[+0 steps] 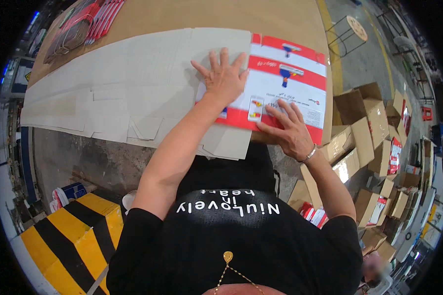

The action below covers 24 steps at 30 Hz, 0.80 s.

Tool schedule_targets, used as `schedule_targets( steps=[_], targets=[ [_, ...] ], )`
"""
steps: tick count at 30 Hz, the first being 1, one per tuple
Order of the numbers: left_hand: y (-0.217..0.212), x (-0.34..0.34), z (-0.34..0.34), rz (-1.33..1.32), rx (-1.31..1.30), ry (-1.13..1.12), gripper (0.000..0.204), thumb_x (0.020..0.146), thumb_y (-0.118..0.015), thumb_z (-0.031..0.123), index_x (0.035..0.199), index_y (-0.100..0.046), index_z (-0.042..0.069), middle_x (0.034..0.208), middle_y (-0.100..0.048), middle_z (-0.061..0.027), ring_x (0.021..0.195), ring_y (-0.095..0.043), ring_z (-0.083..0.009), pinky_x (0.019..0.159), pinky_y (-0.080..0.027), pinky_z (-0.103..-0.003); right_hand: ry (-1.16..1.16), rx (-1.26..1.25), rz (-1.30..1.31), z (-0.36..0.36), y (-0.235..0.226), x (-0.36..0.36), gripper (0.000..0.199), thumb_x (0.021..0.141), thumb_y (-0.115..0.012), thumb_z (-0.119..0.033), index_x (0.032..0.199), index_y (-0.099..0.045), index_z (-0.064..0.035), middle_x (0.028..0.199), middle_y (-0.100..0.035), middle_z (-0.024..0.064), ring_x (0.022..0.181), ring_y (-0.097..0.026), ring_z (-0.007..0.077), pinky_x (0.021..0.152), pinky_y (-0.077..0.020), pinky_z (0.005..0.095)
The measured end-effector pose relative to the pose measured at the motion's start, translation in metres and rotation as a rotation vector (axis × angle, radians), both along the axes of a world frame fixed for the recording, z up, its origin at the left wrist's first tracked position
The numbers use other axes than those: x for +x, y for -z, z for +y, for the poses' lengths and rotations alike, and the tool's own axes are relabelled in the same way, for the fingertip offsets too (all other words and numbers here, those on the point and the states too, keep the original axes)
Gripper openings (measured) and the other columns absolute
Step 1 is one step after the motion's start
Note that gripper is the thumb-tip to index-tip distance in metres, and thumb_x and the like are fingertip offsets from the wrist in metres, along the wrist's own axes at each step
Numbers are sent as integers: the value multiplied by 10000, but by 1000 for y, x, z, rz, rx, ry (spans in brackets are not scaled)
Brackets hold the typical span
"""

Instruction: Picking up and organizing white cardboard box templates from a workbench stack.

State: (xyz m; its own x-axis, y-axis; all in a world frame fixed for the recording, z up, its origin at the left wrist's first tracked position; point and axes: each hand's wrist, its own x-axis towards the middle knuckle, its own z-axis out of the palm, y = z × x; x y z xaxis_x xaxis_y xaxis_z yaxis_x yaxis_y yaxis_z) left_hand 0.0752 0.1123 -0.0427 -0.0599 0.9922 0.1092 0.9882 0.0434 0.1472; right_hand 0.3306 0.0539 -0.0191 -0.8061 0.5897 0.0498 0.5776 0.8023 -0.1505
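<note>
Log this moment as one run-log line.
left hand: flat, fingers spread on printed carton | right hand: flat on carton's near edge | carton: unfolded on table | beside: plain cardboard sheets

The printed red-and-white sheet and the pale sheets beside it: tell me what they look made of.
Printed sheet: seemingly cardboard with a smooth, colour-printed face, lying flat under both hands. Pale sheets: plain matte cardboard, apparently unfolded box blanks, judging by cut flaps and crease lines.

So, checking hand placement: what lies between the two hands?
In the head view, only the red-and-white printed carton lies between the left hand and right hand; both press flat on it.
</note>
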Motion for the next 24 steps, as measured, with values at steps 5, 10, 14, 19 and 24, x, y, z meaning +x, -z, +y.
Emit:
schedule_targets(
  steps=[5, 10, 14, 19, 24],
  targets=[
    [-46, -42, -11, -262, 140, -52, 623, 948, -538, 588, 1476, -482, 262, 1610, -238, -177, 1465, -184, -484, 1076, -120, -799, 384, 255, 269, 89, -17, 82, 392, 802, -653, -21, 1146, -749, -182, 1333, -612, 140, 1278, -527, 379, 1093, -401, 479],
    [-74, -137, -82, -214, 39, -181, 577, 940, -615, 480, 1449, -517, 229, 1589, -295, -158, 1458, -225, -460, 1087, -176, -770, 786, -255, 569, 149, -30, 107, 592, 887, -728, -143, 1434, -510, -93, 1271, -627, 178, 1143, -624, 264, 944, -513, 381],
    [-43, -210, -141, -67, -69, -258, 542, 920, -649, 410, 1414, -557, 205, 1562, -371, -127, 1445, -287, -424, 1111, -188, -737, 818, -637, 721, 185, -8, 103, 842, 776, -849, -213, 1486, -426, -52, 1217, -667, 153, 1000, -669, 250, 832, -560, 372],
    [2, -211, -159, -272, -38, -144, 526, 875, -684, 356, 1375, -600, 215, 1520, -445, -90, 1439, -333, -381, 1139, -189, -697, 1009, -524, 511, 215, -4, 165, 579, 840, -796, -389, 1215, -672, 34, 1058, -730, 113, 888, -669, 181, 780, -541, 353],
    [1, -217, -175, -268, -2, -157, 478, 876, -701, 337, 1338, -624, 243, 1498, -453, -52, 1415, -362, -332, 1135, -206, -709, 1184, -480, 296, 228, -3, 149, 425, 845, -795, -436, 947, -757, -25, 846, -706, 43, 710, -645, 149, 634, -519, 331]
  ],
)
